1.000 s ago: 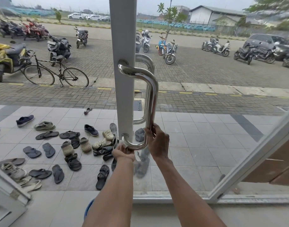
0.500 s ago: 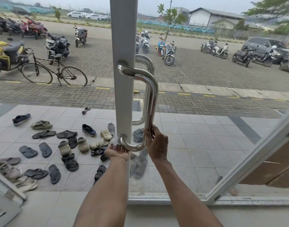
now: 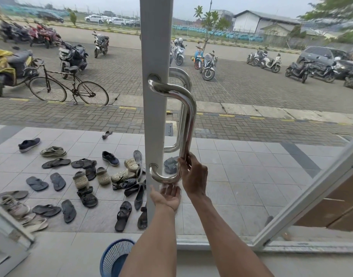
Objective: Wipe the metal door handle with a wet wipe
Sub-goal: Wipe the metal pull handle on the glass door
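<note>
The door handle is polished metal, mirror-glossy and smooth, with bright streaks along its tube. The door frame carrying it looks like matt grey-white painted metal. Beyond the clear glass, the floor tiles are pale with a slight sheen, and the paving bricks rough and dull. The blue basket is meshed plastic.

Plenty of open room between the door handle bar and the white door frame up high. Lower down the right hand blocks the bar, and the left hand sits under the bottom bend, probably touching it. The blue basket crowds the floor below.
</note>
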{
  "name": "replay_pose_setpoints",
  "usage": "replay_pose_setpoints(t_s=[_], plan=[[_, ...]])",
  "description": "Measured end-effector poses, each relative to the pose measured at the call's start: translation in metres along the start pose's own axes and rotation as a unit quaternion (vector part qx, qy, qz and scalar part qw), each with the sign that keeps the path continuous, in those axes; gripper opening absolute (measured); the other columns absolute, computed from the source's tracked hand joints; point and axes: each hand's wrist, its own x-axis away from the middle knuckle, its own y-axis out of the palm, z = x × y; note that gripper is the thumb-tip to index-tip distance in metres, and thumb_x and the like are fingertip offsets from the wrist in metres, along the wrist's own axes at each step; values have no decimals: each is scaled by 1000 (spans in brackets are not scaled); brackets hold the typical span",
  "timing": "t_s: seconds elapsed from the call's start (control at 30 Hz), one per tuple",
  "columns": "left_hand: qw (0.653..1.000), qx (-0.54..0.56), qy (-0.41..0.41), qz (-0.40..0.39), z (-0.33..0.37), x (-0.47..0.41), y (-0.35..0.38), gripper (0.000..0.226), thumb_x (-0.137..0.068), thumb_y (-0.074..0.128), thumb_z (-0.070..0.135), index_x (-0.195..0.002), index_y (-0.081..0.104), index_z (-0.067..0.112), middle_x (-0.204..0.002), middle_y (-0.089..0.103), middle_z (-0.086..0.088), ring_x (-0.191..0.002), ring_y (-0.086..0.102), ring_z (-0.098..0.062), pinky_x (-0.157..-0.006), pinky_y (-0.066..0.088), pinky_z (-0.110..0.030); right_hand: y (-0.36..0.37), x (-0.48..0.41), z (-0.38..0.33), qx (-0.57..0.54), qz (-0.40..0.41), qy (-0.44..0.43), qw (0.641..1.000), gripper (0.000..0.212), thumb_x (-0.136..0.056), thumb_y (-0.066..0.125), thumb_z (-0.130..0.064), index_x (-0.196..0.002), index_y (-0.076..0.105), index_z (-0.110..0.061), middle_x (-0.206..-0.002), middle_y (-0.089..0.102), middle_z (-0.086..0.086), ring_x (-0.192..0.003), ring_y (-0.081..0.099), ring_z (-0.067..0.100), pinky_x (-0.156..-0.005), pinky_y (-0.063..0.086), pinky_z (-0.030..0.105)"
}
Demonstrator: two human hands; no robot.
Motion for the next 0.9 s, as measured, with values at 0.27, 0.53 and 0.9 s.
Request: replay_pose_setpoints(t_s=[0.27,0.53,0.9], plan=[[997,51,33,44,33,6,12,57,-102,27,51,-132,45,5,-132,53,-18,-125,52,-33,-107,40,-46,2,-1,2,25,-6,1,1000,31,-96,63,-33,-120,68,-14,-97,77,1,-83,74,17,-69,46,13],[996,51,30,59,-20,26,12,32,-101,27,10,-92,56,-1,-91,60,-17,-76,60,-26,-77,61,-32,0,1,-2,12,3,-5,1000,30,-96,64,-33,-116,70,-11,-92,78,2,-78,74,15,-65,34,-6],[911,-224,267,220,-17,39,22,35,-99,43,25,-104,63,-2,-100,62,-21,-99,58,-31,-81,44,-37,2,0,0,21,6,3,1000,30,-95,64,-32,-117,69,-12,-97,78,3,-83,74,19,-68,43,11]])
